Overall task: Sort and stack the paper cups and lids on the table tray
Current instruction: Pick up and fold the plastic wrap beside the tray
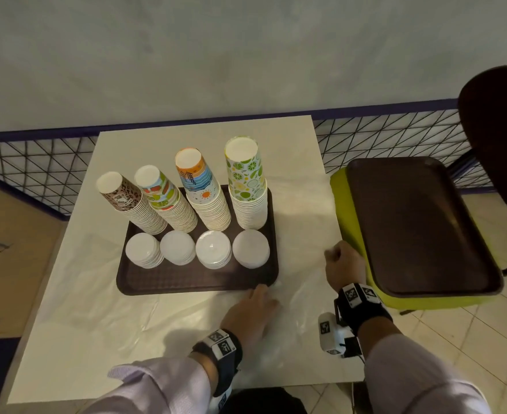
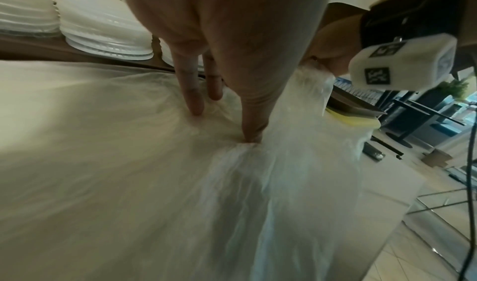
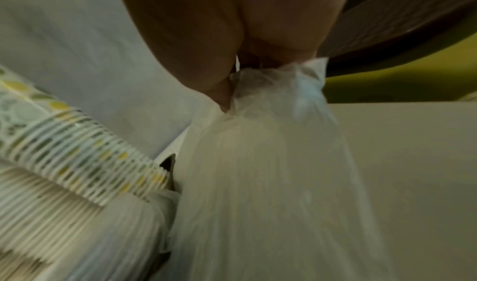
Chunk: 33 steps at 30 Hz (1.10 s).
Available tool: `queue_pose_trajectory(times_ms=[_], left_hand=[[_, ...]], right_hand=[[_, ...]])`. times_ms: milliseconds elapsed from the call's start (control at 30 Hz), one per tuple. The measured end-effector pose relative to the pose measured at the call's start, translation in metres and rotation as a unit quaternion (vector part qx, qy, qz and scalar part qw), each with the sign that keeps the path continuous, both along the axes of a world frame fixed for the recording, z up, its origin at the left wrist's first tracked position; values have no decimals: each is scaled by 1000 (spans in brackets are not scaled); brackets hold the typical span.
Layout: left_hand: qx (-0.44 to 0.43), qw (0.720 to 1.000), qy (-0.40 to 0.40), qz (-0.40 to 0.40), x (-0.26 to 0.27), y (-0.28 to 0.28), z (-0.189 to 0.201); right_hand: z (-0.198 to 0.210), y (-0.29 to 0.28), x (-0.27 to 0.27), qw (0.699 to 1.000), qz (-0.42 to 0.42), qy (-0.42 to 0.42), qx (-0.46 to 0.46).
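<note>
Head: four cup stacks (image 1: pixel 213 192) and four lid stacks (image 1: pixel 197 249) fill the brown tray (image 1: pixel 192 282) mid-desk (image 1: pixel 97 309); bare desk in front.
Left wrist: left hand (image 2: pixel 227 61), fingers straight, presses plastic sheet (image 2: pixel 258 183) beside tray edge.
Right wrist: right hand (image 3: pixel 232 40) pinches bunched sheet near the desk's right edge.

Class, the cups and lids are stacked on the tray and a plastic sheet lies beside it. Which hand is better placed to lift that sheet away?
Right hand: it already grips the bunched plastic sheet. The left hand only presses it flat with straight fingers.

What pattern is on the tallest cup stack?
Limes and lemons on white, clearest in the head view.
</note>
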<state>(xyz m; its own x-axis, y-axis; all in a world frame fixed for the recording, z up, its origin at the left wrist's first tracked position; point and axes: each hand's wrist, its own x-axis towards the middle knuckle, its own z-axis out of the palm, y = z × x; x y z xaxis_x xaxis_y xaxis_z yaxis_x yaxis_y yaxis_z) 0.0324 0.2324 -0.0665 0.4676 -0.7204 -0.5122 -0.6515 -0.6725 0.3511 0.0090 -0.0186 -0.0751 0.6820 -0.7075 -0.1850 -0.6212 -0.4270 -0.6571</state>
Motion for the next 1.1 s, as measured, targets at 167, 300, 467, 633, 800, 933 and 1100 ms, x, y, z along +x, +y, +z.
queue_pose_trajectory(times_ms=[167,300,467,633,800,933,1100], left_hand=[[-1,999,8,34,-1,3,-6],[-13,998,14,61,-2,2,-8],[15,999,2,50,2,2,-10],[19,998,7,54,4,5,-13],[14,999,-8,45,5,4,-14],[-20,998,-19,62,4,8,-12],[-127,984,-65,107,3,1,-5]], right_hand=[[21,0,4,998,5,-63,-5],[37,4,6,996,12,-84,-14],[48,7,4,996,-20,-89,22],[60,-1,-2,987,-88,-111,76],[96,-10,-14,960,-171,-194,108],[111,-5,-47,971,-123,-198,58],[77,41,-90,993,3,-115,37]])
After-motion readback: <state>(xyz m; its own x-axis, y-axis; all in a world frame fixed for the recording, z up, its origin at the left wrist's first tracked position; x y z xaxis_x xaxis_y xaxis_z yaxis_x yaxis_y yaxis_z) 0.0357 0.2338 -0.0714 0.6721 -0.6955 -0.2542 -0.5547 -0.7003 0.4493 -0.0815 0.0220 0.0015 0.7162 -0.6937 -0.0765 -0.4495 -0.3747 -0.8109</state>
